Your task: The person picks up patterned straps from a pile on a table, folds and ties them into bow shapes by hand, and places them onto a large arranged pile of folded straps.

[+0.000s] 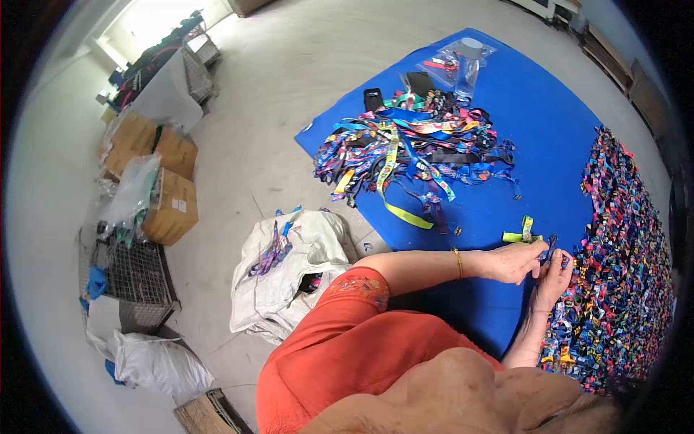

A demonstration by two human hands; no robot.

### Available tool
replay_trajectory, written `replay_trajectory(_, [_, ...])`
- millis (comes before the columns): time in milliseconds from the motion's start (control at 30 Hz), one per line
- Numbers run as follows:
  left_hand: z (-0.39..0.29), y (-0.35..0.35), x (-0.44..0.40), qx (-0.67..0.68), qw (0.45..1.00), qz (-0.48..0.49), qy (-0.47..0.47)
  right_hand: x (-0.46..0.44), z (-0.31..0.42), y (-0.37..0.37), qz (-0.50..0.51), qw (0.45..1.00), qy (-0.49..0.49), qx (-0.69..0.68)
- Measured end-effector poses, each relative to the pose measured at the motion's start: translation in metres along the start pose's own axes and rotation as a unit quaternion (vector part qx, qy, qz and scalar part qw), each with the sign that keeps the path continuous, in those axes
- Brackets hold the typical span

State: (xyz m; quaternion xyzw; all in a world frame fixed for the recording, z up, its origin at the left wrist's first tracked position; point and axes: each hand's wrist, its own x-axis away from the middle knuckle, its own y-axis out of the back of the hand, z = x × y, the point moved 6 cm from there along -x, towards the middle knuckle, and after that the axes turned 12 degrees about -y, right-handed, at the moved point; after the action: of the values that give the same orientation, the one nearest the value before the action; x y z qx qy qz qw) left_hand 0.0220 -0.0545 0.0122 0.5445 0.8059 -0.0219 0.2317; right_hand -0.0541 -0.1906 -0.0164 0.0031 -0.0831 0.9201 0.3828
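Observation:
My left hand [513,262], with a yellow bracelet at the wrist, reaches in over the blue mat [535,108]. Its fingers are closed on a small dark blue printed strap [552,241]. Touching the same strap, my right hand [554,281] has its thumb and fingers pinched together, close beside the left fingertips. A yellow-green strap [524,231] lies just past the left hand. Along the mat's right side spreads a large heap of short colourful strap pieces [622,267]. Farther up the mat is a tangled pile of long printed lanyards [426,145].
A clear bottle [468,72], a black phone [373,100] and plastic bags stand or lie beyond the lanyard pile. On the floor at left are a white sack [260,304], cardboard boxes [173,206], a wire crate [141,271] and another white bag [163,365].

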Motion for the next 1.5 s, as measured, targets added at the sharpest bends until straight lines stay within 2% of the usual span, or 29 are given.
replay_trajectory(200, [-0.031, -0.007, 0.036, -0.015, 0.998, -0.041, 0.052, 0.016, 0.008, -0.013, 0.006, 0.998, 0.024, 0.052])
replay_trajectory(300, [-0.039, -0.020, 0.054, 0.005, 0.996, -0.059, 0.069, 0.025, 0.012, -0.023, 0.011, 0.993, 0.084, 0.083])
replay_trajectory(333, [-0.040, -0.023, 0.060, 0.015, 0.995, -0.071, 0.073, 0.031, 0.016, -0.027, 0.021, 0.984, 0.099, 0.148])
replay_trajectory(433, [-0.037, -0.031, 0.083, 0.023, 0.990, -0.098, 0.097, 0.041, 0.013, -0.044, 0.058, 0.974, 0.134, 0.175])
replay_trajectory(467, [-0.036, -0.033, 0.091, 0.019, 0.989, -0.101, 0.109, 0.041, 0.006, -0.047, 0.068, 0.970, 0.174, 0.158])
replay_trajectory(567, [-0.040, -0.034, 0.112, -0.004, 0.986, -0.108, 0.126, 0.064, 0.014, -0.066, 0.096, 0.950, 0.193, 0.227])
replay_trajectory(700, [-0.036, -0.034, 0.130, 0.005, 0.983, -0.132, 0.126, 0.074, 0.013, -0.076, 0.116, 0.940, 0.206, 0.244])
replay_trajectory(733, [-0.029, -0.034, 0.130, 0.043, 0.979, -0.150, 0.127, 0.078, 0.020, -0.079, 0.103, 0.938, 0.234, 0.233])
replay_trajectory(767, [-0.022, -0.036, 0.133, 0.113, 0.970, -0.170, 0.132, 0.071, 0.013, -0.078, 0.126, 0.952, 0.215, 0.177])
replay_trajectory(800, [-0.025, -0.035, 0.135, 0.145, 0.965, -0.179, 0.121, 0.068, 0.015, -0.073, 0.113, 0.952, 0.208, 0.192])
replay_trajectory(833, [-0.015, -0.036, 0.136, 0.190, 0.961, -0.178, 0.096, 0.078, 0.029, -0.075, 0.111, 0.977, 0.107, 0.146])
replay_trajectory(867, [-0.014, -0.035, 0.136, 0.183, 0.961, -0.172, 0.117, 0.064, 0.019, -0.066, 0.089, 0.982, 0.101, 0.132])
replay_trajectory(900, [-0.013, -0.035, 0.137, 0.207, 0.963, -0.154, 0.084, 0.051, 0.012, -0.056, 0.057, 0.988, 0.070, 0.128])
replay_trajectory(967, [-0.010, -0.033, 0.137, 0.198, 0.967, -0.132, 0.088, 0.035, 0.014, -0.039, 0.006, 0.995, 0.055, 0.088])
replay_trajectory(1033, [-0.016, -0.030, 0.137, 0.162, 0.973, -0.134, 0.095, 0.013, -0.004, -0.028, 0.035, 0.994, -0.033, -0.099])
replay_trajectory(1100, [-0.014, -0.029, 0.134, 0.134, 0.978, -0.134, 0.091, 0.006, -0.002, -0.022, 0.062, 0.977, -0.048, -0.197])
replay_trajectory(1233, [-0.021, -0.036, 0.136, 0.108, 0.978, -0.140, 0.112, 0.012, 0.000, -0.014, 0.115, 0.958, -0.062, -0.254])
replay_trajectory(1300, [-0.024, -0.034, 0.136, 0.096, 0.978, -0.144, 0.121, 0.014, -0.001, -0.018, 0.106, 0.965, -0.072, -0.229])
replay_trajectory(1367, [-0.031, -0.035, 0.134, 0.076, 0.980, -0.140, 0.116, 0.022, 0.009, -0.025, 0.078, 0.988, -0.079, -0.102])
replay_trajectory(1433, [-0.031, -0.036, 0.134, 0.066, 0.981, -0.145, 0.106, 0.035, 0.016, -0.037, 0.131, 0.988, -0.084, 0.000])
replay_trajectory(1500, [-0.027, -0.036, 0.135, 0.063, 0.980, -0.153, 0.112, 0.041, 0.015, -0.052, 0.163, 0.982, 0.051, 0.079])
